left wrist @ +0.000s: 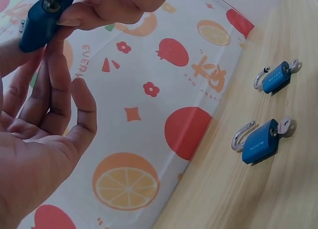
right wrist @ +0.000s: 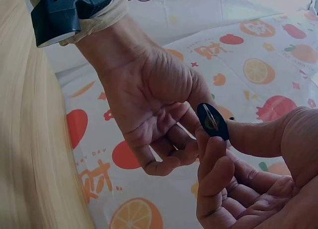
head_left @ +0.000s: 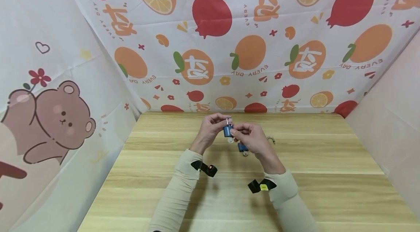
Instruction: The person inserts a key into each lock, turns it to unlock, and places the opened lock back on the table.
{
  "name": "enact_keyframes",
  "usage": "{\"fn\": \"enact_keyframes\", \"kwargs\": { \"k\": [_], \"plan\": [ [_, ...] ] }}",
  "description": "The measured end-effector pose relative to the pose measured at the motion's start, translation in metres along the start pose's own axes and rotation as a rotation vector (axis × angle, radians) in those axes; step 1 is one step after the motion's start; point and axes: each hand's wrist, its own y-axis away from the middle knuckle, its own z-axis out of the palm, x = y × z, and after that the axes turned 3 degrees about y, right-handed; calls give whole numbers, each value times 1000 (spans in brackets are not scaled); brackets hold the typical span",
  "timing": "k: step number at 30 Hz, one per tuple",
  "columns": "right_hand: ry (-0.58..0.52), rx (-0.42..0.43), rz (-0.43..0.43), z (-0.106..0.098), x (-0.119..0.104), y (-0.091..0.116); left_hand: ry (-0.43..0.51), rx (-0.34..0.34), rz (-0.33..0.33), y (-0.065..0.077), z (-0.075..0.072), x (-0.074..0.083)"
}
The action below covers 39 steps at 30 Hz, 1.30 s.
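A blue padlock (head_left: 228, 131) is held up above the table between both hands, its metal shackle upward and a key (head_left: 230, 140) hanging at its bottom. My left hand (head_left: 209, 130) grips it from the left, other fingers loosely bent. From the other side, the thumb and fingers of my right hand (head_left: 252, 138) pinch the body. The right wrist view shows this padlock (right wrist: 212, 120) end-on, partly covered by fingertips. Two more blue padlocks, a nearer one (left wrist: 261, 142) and a farther one (left wrist: 277, 78), lie on the table with shackles open and keys inserted.
The wooden table (head_left: 151, 195) ends at a fruit-printed cloth (head_left: 216, 61) behind. A cloth with a bear print (head_left: 62, 115) hangs at the left, and a pale cloth (head_left: 390, 115) at the right. Each wrist carries a black camera mount.
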Motion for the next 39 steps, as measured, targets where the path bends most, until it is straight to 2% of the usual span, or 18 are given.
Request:
{"fn": "enact_keyframes", "kwargs": {
  "k": [13,25,31,39],
  "plan": [
    [10,36,-38,3,3,-2,-88,64,16,-1,3,1],
    [9,52,-22,7,4,-3,-207,145,17,0,6,4],
    [7,59,-39,10,8,-5,-266,165,36,2,6,4],
    [17,74,-25,14,11,-8,-288,183,40,4,5,5]
  ]
}}
